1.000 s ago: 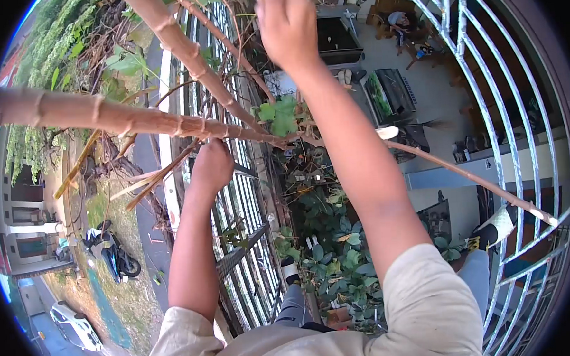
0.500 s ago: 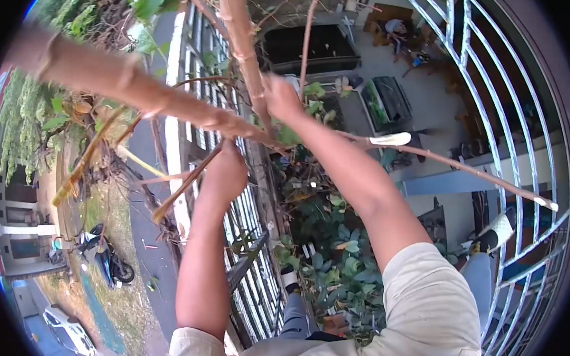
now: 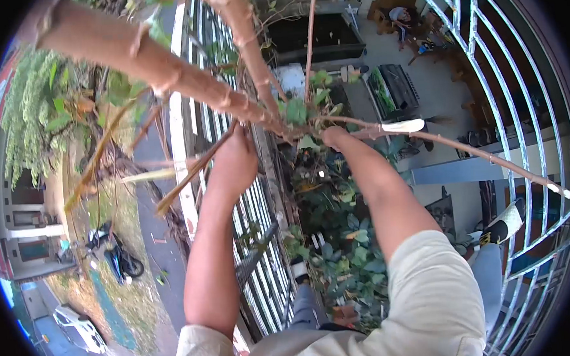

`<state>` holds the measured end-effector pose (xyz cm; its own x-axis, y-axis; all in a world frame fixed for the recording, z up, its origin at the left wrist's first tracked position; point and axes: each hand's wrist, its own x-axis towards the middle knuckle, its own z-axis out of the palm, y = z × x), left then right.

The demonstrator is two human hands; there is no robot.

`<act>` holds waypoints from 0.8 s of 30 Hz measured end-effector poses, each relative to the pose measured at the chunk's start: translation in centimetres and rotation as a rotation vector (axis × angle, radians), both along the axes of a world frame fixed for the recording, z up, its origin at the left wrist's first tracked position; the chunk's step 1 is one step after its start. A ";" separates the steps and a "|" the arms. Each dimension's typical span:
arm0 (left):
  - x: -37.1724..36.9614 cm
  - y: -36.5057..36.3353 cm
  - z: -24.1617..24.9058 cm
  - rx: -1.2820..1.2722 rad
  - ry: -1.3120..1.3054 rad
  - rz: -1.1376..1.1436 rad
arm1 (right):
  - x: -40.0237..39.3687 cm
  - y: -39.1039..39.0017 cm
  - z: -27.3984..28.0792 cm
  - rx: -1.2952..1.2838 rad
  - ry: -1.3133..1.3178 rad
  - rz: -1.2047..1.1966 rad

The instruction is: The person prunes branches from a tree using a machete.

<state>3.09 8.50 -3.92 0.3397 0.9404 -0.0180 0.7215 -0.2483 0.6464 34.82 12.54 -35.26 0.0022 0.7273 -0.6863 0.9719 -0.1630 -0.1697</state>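
A thick pale-brown branch (image 3: pixel 163 71) runs from the upper left down to the middle, where it forks into thinner stems. My left hand (image 3: pixel 236 161) is closed around the branch just below the fork. My right hand (image 3: pixel 336 136) grips a thin cut stem (image 3: pixel 464 149) that runs off to the right, ending in a pale cut tip. A second upright stem (image 3: pixel 241 25) rises from the fork toward the top. A few green leaves (image 3: pixel 297 109) sit at the fork between my hands.
I stand high up beside a white metal railing (image 3: pixel 254 212). A curved metal grille (image 3: pixel 506 102) fills the right side. Far below are leafy plants (image 3: pixel 340 252), a parked motorbike (image 3: pixel 112 255), a white car (image 3: pixel 80 327) and a courtyard with furniture.
My right hand has come down from high on the upright stem onto the thin stem at the right. The thick branch has swung upward. My left hand has kept its hold.
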 end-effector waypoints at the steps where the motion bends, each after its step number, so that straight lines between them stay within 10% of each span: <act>1: -0.6 0.1 -0.4 -0.016 -0.003 0.012 | -1.2 -2.9 0.6 0.142 0.074 -0.169; 4: -1.6 1.1 -0.4 -0.011 0.007 0.026 | -3.3 -6.0 6.2 0.162 0.635 -1.025; 6: -2.0 1.4 -1.1 -0.009 -0.005 0.066 | -4.4 -7.7 9.6 0.188 0.842 -1.177; 11: -3.4 3.0 -1.1 -0.013 -0.147 0.190 | -6.1 -19.9 21.2 0.083 1.182 -1.162; 17: -4.9 2.0 0.7 0.123 -0.172 0.277 | -2.9 -37.9 36.2 -0.168 0.934 -1.109; 24: -19.4 -8.4 11.1 0.050 -0.377 0.299 | -5.0 -51.7 47.6 -0.122 1.088 -1.285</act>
